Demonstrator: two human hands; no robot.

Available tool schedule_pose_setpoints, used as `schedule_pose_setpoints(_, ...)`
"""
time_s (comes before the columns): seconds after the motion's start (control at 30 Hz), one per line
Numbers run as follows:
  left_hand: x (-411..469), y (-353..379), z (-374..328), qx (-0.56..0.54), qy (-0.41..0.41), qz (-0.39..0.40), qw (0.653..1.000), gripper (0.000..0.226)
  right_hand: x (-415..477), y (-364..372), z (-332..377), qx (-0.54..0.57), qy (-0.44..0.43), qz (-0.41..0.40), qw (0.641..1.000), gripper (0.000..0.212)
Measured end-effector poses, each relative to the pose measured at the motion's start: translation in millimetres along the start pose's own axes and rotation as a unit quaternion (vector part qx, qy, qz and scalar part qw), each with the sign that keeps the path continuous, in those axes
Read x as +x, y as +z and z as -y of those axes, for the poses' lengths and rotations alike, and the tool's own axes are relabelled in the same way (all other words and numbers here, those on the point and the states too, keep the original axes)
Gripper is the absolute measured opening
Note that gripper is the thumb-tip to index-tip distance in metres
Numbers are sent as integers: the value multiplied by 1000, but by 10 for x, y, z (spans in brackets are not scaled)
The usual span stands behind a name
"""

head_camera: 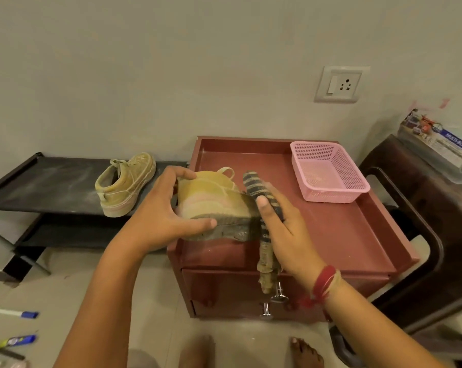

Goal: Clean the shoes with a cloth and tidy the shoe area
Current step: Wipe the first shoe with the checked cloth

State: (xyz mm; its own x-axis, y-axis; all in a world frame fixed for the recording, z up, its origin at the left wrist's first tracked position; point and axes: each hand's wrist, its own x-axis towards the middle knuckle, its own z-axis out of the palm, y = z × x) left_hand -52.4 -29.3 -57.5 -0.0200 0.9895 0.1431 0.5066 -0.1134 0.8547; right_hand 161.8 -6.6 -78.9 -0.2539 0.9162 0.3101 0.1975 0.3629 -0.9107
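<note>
Red cabinet top (pixel 330 235) by a black rack (pixel 52 181) | my left hand (pixel 158 211) clasps the tan shoe (pixel 214 205) above it, right hand (pixel 285 229) pinches the striped cloth (pixel 261 197) against its end | risk, I judge: the dangling cloth tail snags a drawer knob (pixel 279 296).

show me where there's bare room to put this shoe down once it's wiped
Bare: the black shelf left of the second shoe, and the red cabinet top in front of the pink basket. Crowded: the cabinet's left half, under the held shoe and cloth.
</note>
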Motion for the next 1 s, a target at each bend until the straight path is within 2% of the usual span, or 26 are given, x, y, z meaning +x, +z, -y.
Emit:
schedule_pose_setpoints(0.1, -8, -3, -16, -10, 25, -17, 1000, 96, -134, 136, 178, -89, -96, 93, 987, 36)
schedule_pose_setpoints(0.13, -3, -3, -12, -7, 28, -26, 999, 98, -140, 136, 127, -134, -116, 101, 979, 37)
schedule_pose_setpoints(0.23, 0, -1, 45, 18, 12, -60, 998, 95, -60, 47, -66, -206, -68, 38, 975, 46)
schedule_pose_setpoints(0.3, 2, 20, 55, 11, 8, -69, 998, 94, -64, 51, -45, -185, -40, 23, 982, 45)
schedule_pose_setpoints(0.43, 13, 85, 17, 14, 27, -77, 997, 92, -168, 161, 36, -133, -117, 81, 981, 39)
schedule_pose_setpoints(0.57, 4, 134, 44, 37, 25, -90, 995, 93, -43, 16, -79, -177, -50, 15, 983, 42)
schedule_pose_setpoints(0.7, 15, 107, 97, 15, 29, -74, 997, 93, -167, 107, -9, -176, -111, 98, 973, 33)
schedule_pose_setpoints(0.73, 10, 92, 120, 10, 25, -74, 997, 93, -147, 83, -42, -188, -111, 96, 971, 33)
schedule_pose_setpoints(0.83, -12, 51, 184, 4, 3, -72, 997, 91, 27, -68, -239, -233, -39, 23, 971, 53)
schedule_pose_setpoints(0.9, -10, 52, 196, 4, 3, -63, 998, 91, 52, -44, -227, -224, -9, 10, 974, 59)
schedule_pose_setpoints(1.0, 5, 88, 166, 26, 22, -63, 997, 92, -99, 199, -41, -185, -86, 78, 976, 43)
